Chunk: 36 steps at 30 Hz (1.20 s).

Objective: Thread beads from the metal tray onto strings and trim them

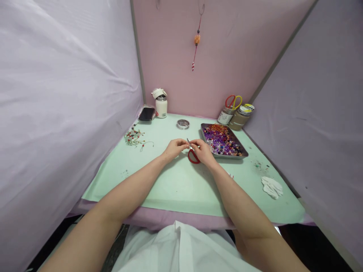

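Over the middle of the table, my left hand (175, 148) and my right hand (202, 152) meet almost fingertip to fingertip, both closed in a pinch. Something small and pale shows between the fingers, too small to name. A pair of scissors with a red handle (193, 162) is right at the hands; its blade tip points away between my fingertips. Whether the scissors lie on the table or are held by the right hand, I cannot tell. Just right of my right hand is a metal tray (244, 154) of purple, clear and orange beads (221, 140).
Strung bead pieces (134, 136) lie at left, near a phone (146, 114) and white bottle (161, 107). A small round dish (183, 124) sits behind my hands. Jars (239, 120) with scissors (234, 101) stand back right; a white glove (271, 187) lies front right. A beaded cord (197, 39) hangs above.
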Each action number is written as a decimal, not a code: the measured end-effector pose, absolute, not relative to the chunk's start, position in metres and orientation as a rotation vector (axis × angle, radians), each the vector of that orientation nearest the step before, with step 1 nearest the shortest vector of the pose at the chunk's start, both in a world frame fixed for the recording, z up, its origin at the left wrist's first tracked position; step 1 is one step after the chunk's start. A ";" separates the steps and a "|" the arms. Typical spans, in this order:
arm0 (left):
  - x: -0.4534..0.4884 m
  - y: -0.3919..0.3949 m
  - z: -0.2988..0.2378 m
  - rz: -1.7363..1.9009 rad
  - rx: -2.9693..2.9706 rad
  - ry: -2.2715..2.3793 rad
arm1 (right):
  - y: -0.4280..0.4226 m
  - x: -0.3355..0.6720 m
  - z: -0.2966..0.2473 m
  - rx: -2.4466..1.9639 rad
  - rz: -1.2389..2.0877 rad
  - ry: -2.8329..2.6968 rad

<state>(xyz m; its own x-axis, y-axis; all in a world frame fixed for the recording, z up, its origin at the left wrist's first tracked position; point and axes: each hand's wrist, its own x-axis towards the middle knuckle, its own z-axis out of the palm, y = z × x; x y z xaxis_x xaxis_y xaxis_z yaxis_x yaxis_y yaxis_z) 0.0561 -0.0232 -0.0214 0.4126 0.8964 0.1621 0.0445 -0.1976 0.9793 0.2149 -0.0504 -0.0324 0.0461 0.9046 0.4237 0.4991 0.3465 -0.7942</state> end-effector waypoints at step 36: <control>0.056 -0.019 -0.025 1.162 1.698 0.829 | -0.056 0.207 -0.029 -1.184 1.065 -1.360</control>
<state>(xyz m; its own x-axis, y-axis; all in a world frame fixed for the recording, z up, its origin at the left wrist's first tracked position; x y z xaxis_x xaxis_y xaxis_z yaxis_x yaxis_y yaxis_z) 0.0563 -0.0192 -0.0252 0.3359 0.8766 0.3446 0.0410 -0.3791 0.9245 0.2068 -0.0557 -0.0290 -0.0208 0.9912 0.1310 0.1106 0.1325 -0.9850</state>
